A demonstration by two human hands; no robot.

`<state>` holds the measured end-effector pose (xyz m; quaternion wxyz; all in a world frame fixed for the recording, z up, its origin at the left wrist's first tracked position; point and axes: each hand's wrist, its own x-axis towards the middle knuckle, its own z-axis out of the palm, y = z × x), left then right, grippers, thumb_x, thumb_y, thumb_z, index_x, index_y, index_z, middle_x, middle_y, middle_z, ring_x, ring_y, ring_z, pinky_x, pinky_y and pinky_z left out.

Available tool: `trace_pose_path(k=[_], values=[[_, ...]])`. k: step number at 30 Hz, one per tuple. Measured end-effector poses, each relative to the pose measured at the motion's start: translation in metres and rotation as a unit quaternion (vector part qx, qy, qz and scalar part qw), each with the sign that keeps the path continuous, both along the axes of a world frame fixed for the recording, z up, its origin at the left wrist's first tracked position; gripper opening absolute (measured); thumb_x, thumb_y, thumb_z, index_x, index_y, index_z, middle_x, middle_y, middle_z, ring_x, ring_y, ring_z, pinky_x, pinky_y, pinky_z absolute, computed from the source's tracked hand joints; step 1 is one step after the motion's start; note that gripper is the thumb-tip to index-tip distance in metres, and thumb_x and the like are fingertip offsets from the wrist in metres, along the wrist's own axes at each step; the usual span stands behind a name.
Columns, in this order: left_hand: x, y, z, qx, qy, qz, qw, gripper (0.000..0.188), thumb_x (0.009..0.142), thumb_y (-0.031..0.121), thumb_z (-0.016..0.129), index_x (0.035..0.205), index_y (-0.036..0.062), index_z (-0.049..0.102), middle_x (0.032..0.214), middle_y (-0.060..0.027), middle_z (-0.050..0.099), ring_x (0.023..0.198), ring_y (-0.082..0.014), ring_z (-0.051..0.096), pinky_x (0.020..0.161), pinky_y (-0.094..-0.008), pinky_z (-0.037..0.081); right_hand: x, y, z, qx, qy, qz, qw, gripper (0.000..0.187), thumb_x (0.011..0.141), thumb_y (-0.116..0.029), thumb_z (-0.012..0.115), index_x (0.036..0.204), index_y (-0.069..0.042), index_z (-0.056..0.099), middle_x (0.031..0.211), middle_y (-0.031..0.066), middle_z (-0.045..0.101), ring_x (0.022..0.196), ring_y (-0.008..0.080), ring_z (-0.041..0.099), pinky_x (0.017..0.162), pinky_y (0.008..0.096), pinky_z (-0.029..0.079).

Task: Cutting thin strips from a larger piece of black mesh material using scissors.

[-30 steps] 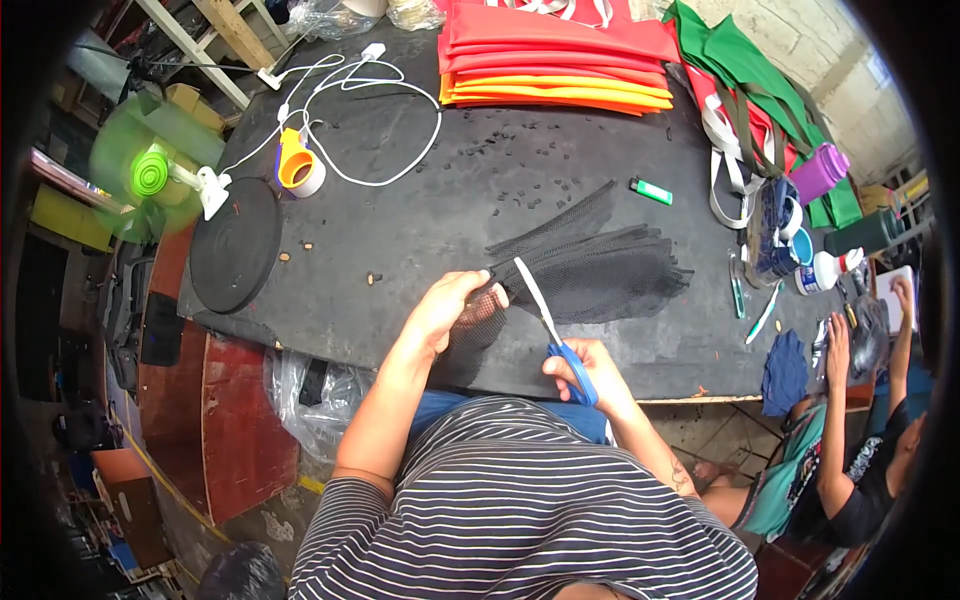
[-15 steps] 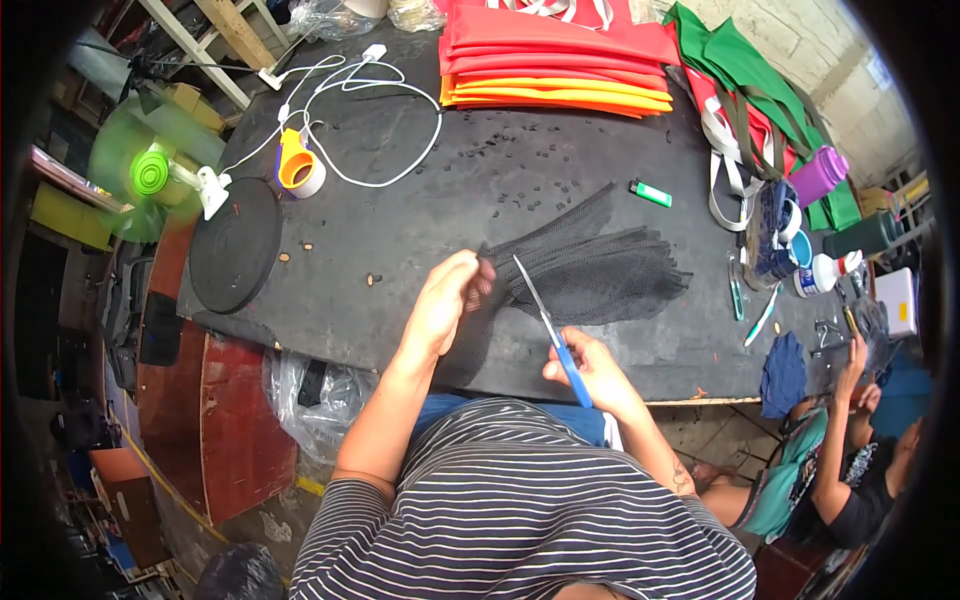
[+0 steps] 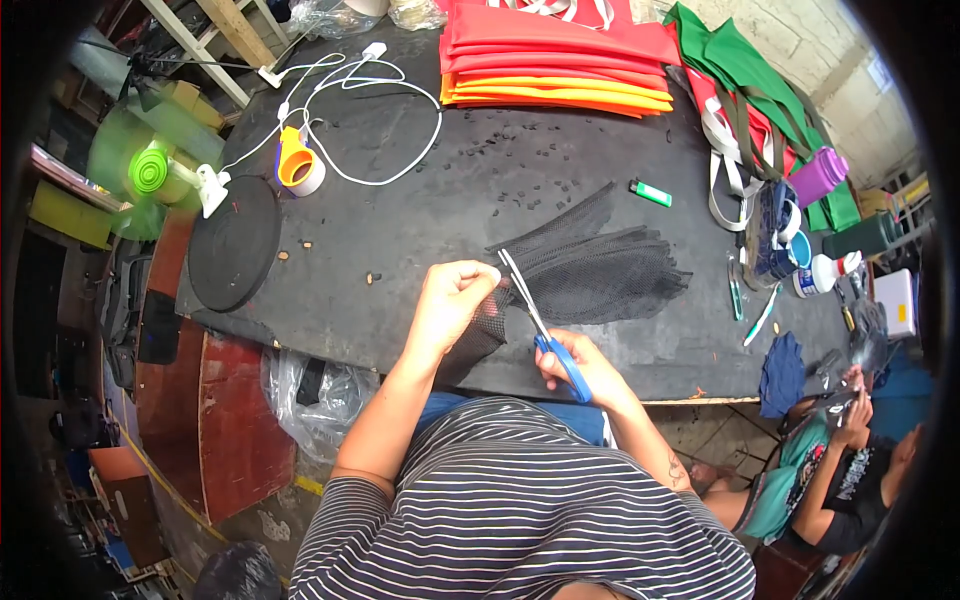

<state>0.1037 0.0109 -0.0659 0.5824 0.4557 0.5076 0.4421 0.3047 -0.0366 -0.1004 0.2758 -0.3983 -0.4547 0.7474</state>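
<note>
My right hand (image 3: 585,368) grips a pair of blue-handled scissors (image 3: 563,358), whose blades are slightly apart and point up and left toward my other fingertips. In my left hand (image 3: 452,305), thumb and finger are pinched on a piece of black mesh fabric (image 3: 478,345) that hangs down toward the table's near edge. The blade tips are close to that pinch; whether they touch the mesh, I cannot tell. Just beyond the scissors, a fanned stack of black mesh strips (image 3: 610,275) lies flat on the dark table (image 3: 400,225).
Small black scraps (image 3: 540,155) are scattered mid-table. Farther back lie folded red and orange fabric (image 3: 555,65) and a white cable (image 3: 375,180). A green lighter (image 3: 651,193) is beyond the mesh. A tape dispenser (image 3: 298,165) and fan (image 3: 150,170) stand left; another person (image 3: 830,470) sits at right.
My left fingers have closed into a pinch and lifted the mesh piece off the stack. The scissor blades have parted and moved slightly left. The other person's hands have lowered.
</note>
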Motion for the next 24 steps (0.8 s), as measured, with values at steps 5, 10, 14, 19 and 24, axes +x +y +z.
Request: trace_pose_path(k=[5,10,14,19,24], values=[[0.0,0.0,-0.002,0.009,0.01,0.01,1.0,0.015,0.081,0.008,0.054,0.082,-0.0049,0.062,0.063,-0.0039,0.06,0.053,-0.0068,0.052,0.05,-0.0204,0.04,-0.002,0.0,0.002,0.005,-0.031,-0.007,0.999,0.03,0.076,-0.031,0.067,0.076,-0.006,0.051,0.06,-0.0044,0.045,0.052,0.0024,0.042,0.047,0.0168,0.037],[-0.001,0.0,-0.002,0.004,0.012,-0.002,1.0,0.015,0.081,0.007,0.054,0.082,-0.005,0.062,0.063,-0.0039,0.06,0.054,-0.0068,0.052,0.05,-0.0201,0.041,-0.002,0.001,0.009,-0.014,-0.052,-0.019,0.998,0.027,0.074,-0.024,0.07,0.071,-0.005,0.051,0.055,-0.0044,0.045,0.048,0.0024,0.042,0.044,0.0171,0.035],[-0.003,-0.001,-0.002,0.007,-0.005,-0.007,1.0,0.015,0.082,0.008,0.055,0.082,-0.005,0.062,0.063,-0.0035,0.059,0.053,-0.0066,0.051,0.051,-0.0198,0.04,-0.004,-0.001,0.022,-0.023,-0.095,-0.021,0.995,0.025,0.073,-0.021,0.071,0.069,-0.004,0.052,0.054,-0.0036,0.047,0.046,0.0029,0.044,0.041,0.017,0.036],[0.004,-0.002,0.004,0.031,-0.016,-0.028,0.999,0.013,0.08,0.01,0.059,0.082,-0.0019,0.064,0.066,-0.0005,0.057,0.058,-0.0057,0.05,0.052,-0.0195,0.039,-0.002,0.004,0.016,0.081,-0.065,-0.115,0.988,0.024,0.07,-0.017,0.073,0.077,-0.005,0.055,0.063,-0.0015,0.055,0.052,0.004,0.05,0.046,0.017,0.04],[0.033,-0.003,0.01,0.085,-0.022,-0.083,0.993,0.014,0.076,0.008,0.064,0.085,0.0043,0.054,0.065,0.0051,0.047,0.059,-0.0024,0.044,0.054,-0.0165,0.037,-0.012,0.029,0.037,0.196,-0.021,-0.213,0.957,0.031,0.063,-0.006,0.075,0.081,-0.004,0.051,0.073,0.0005,0.056,0.067,0.0071,0.053,0.062,0.0214,0.044]])
